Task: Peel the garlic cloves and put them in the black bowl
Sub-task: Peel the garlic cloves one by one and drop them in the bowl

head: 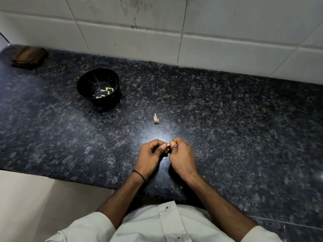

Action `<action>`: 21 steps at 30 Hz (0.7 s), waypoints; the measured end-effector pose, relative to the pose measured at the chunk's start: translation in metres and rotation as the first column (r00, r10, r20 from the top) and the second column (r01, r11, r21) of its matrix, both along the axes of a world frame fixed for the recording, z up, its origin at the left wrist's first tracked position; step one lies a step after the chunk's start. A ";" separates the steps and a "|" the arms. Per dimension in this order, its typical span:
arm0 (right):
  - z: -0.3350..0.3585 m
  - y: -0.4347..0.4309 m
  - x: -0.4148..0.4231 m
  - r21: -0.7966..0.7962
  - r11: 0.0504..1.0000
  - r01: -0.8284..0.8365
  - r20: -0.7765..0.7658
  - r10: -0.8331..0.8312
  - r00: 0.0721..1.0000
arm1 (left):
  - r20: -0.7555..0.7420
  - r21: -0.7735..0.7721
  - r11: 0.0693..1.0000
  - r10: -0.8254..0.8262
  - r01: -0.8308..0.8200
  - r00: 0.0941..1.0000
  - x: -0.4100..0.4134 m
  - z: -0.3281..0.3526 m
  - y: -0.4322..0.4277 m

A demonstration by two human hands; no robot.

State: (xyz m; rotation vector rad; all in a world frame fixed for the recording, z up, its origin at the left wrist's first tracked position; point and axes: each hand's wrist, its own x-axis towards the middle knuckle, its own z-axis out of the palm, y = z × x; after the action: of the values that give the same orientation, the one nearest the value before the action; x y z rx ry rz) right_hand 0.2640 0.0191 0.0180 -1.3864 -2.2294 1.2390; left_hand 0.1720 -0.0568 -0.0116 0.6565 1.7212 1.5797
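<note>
Pinching one small pale garlic clove between them, the left hand and right hand meet over the dark speckled desk, fingers curled tight. The fingertips hide most of the clove. Another garlic piece lies just beyond the hands; whether it is peeled is hard to tell. The black bowl, further left, holds several peeled cloves. A blurred brown object sits by the wall.

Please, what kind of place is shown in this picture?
Most likely a home kitchen: a dark speckled granite counter below a white tiled wall, a black bowl holding peeled garlic cloves, and both hands pinching one clove.
</note>
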 end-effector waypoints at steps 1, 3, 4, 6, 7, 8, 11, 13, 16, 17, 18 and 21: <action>0.001 0.000 0.000 0.004 1.000 -0.003 0.007 0.003 1.000 | 0.006 0.001 1.000 -0.002 0.002 1.000 0.000 0.000 0.000; 0.003 0.000 -0.001 0.003 1.000 -0.006 0.008 0.006 1.000 | 0.051 0.009 1.000 0.003 -0.003 0.999 0.000 -0.002 -0.001; 0.003 -0.001 0.000 0.002 1.000 -0.007 0.002 0.007 1.000 | 0.079 0.016 1.000 0.009 -0.010 0.997 -0.001 -0.002 -0.001; 0.003 -0.002 0.000 0.010 1.000 -0.011 -0.005 0.011 1.000 | 0.129 0.034 0.999 0.019 -0.024 0.991 -0.001 -0.002 -0.001; 0.002 -0.002 0.000 0.016 1.000 -0.014 -0.006 0.015 1.000 | 0.153 0.043 0.999 0.022 -0.029 0.988 -0.001 -0.002 -0.001; 0.001 -0.002 0.000 0.021 1.000 -0.019 -0.009 0.019 1.000 | 0.177 0.054 0.998 0.023 -0.033 0.984 -0.001 -0.002 -0.001; 0.001 -0.002 0.000 0.019 0.999 -0.025 -0.017 0.026 1.000 | 0.257 0.100 0.994 0.012 -0.039 0.966 -0.001 -0.002 -0.001; 0.002 -0.002 0.000 0.010 1.000 -0.028 -0.022 0.029 0.999 | 0.304 0.124 0.991 0.002 -0.042 0.953 -0.002 -0.001 -0.002; 0.002 -0.002 0.000 -0.011 1.000 -0.014 -0.035 0.014 0.999 | 0.364 0.138 0.989 0.002 -0.056 0.932 -0.003 0.001 -0.002; 0.001 -0.002 0.000 -0.015 1.000 -0.007 -0.039 0.006 0.999 | 0.374 0.135 0.989 0.006 -0.060 0.927 -0.003 0.002 -0.002; 0.001 -0.002 0.000 -0.020 1.000 0.000 -0.040 -0.001 0.999 | 0.378 0.128 0.990 0.011 -0.064 0.926 -0.003 0.003 -0.003; 0.000 -0.002 -0.001 -0.039 0.999 0.015 -0.036 -0.016 0.999 | 0.377 0.111 0.991 0.024 -0.072 0.926 -0.004 0.006 -0.004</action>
State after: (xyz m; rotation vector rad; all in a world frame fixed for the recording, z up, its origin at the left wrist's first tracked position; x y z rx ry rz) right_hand 0.2635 0.0175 0.0180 -1.3815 -2.1776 1.2985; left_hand 0.1681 -0.0611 -0.0053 0.3403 1.3729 1.7275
